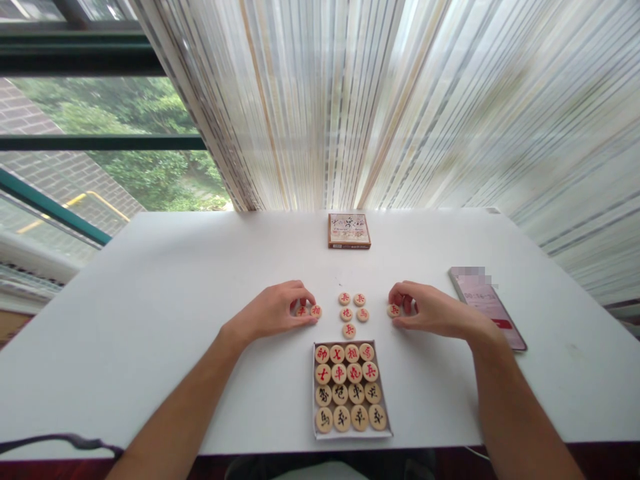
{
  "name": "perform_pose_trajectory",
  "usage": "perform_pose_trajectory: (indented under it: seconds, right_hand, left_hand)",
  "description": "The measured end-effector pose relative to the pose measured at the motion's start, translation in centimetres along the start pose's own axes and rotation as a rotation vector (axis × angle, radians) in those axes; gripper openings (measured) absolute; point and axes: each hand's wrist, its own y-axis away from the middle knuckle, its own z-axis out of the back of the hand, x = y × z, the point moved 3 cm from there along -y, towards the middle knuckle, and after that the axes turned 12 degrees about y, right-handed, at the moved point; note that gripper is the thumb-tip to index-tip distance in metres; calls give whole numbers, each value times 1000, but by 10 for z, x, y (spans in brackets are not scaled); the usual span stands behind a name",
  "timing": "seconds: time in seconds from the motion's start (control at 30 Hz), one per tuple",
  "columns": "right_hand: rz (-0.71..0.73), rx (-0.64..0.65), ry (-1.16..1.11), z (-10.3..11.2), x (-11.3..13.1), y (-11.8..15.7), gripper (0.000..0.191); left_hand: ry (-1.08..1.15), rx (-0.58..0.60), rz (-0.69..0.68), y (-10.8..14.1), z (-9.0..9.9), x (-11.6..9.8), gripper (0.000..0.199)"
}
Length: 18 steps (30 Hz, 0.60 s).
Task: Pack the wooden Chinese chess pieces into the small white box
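My left hand (277, 308) is curled on the table, thumb and fingers around a red-marked round piece (315, 311); a second red piece (301, 311) lies under its fingers. On the right, my right hand (427, 308) pinches another red piece (394, 311) between thumb and fingers. Several loose red pieces (347, 314) lie between the hands in a small cluster. Nearer to me, an open tray (354, 436) holds four rows of pieces, red ones (339, 373) in the two far rows and black ones (356, 393) in the two near rows.
A flat printed box (349, 231) lies near the far edge of the white table (175, 280). Beside my right forearm is a phone (487, 307) with its screen lit. A striped curtain and a window stand behind the table. A dark strap (60, 440) shows at lower left.
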Motion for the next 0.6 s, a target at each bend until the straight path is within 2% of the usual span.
perform_pose_trajectory:
  seconds: [0.37,0.6]
  right_hand:
    - [6,-32,-5,2,3,0,21]
    - [86,-371,-14,9,18,-8,14]
  left_hand:
    - [-4,4,0,0,1,-1,31]
    - [-9,9,6,0,2,-1,29]
